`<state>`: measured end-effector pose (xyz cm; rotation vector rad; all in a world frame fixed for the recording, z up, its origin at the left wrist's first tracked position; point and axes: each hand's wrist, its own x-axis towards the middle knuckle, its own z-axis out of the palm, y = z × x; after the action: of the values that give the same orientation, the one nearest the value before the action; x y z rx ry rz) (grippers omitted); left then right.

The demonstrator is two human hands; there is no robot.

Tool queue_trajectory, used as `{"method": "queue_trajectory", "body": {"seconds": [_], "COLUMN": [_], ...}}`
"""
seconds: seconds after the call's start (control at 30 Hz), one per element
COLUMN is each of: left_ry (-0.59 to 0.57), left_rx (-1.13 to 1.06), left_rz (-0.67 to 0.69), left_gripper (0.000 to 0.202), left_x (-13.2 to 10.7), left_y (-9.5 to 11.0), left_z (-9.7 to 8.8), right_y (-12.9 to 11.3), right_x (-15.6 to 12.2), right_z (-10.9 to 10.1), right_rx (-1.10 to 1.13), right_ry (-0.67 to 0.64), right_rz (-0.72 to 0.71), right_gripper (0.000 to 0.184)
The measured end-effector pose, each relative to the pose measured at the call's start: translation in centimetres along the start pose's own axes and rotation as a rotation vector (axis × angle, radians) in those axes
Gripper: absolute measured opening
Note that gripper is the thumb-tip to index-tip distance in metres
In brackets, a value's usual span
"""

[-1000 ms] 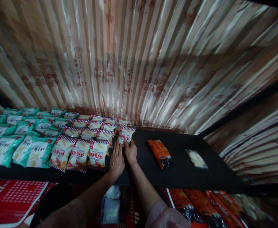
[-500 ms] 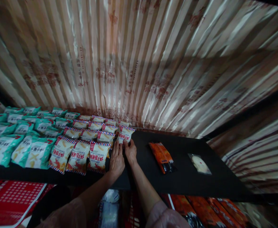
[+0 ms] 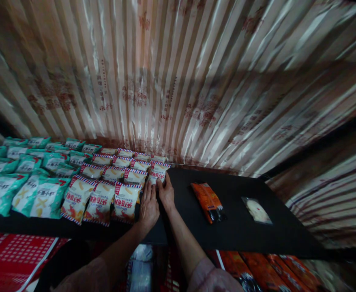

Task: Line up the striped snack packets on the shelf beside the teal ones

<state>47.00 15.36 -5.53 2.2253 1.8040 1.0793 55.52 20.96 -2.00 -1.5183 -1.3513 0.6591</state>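
On a black shelf (image 3: 235, 227) lie rows of red-and-white snack bags (image 3: 100, 200) and, further left, teal snack bags (image 3: 41, 194). My right hand (image 3: 166, 191) pinches the lower edge of one red-and-white snack bag (image 3: 157, 171) at the right end of the rows. My left hand (image 3: 149, 205) lies flat on the shelf beside it, fingers stretched out, fingertips close to that bag and to the neighbouring bag (image 3: 126, 200).
An orange packet (image 3: 207, 200) and a clear packet with something pale inside (image 3: 256, 209) lie on the shelf to the right. A striped shiny curtain (image 3: 178, 81) hangs behind. Below the shelf sit orange packets (image 3: 275, 271) and a red printed box (image 3: 10, 259).
My right hand has nudged the end bag slightly left, closer to the row. The left hand has stayed flat in place.
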Motion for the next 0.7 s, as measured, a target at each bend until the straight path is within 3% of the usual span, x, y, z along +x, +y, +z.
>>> {"method": "queue_trajectory", "body": {"seconds": [0.2, 0.37, 0.7], "left_ry": [0.011, 0.044, 0.041], "left_rx": [0.013, 0.038, 0.024], "left_rz": [-0.024, -0.022, -0.017], "left_gripper": [0.062, 0.057, 0.057], "left_x": [-0.07, -0.11, -0.05], "left_y": [0.04, -0.07, -0.04], "left_z": [0.24, 0.71, 0.56], "right_y": [0.28, -0.11, -0.14], "right_x": [0.04, -0.51, -0.55], "right_z": [0.21, 0.45, 0.65], "right_rx": [-0.06, -0.091, -0.133], "right_ry": [-0.005, 0.07, 0.08], "right_rz": [-0.014, 0.023, -0.04], "right_gripper": [0.057, 0.066, 0.057]}}
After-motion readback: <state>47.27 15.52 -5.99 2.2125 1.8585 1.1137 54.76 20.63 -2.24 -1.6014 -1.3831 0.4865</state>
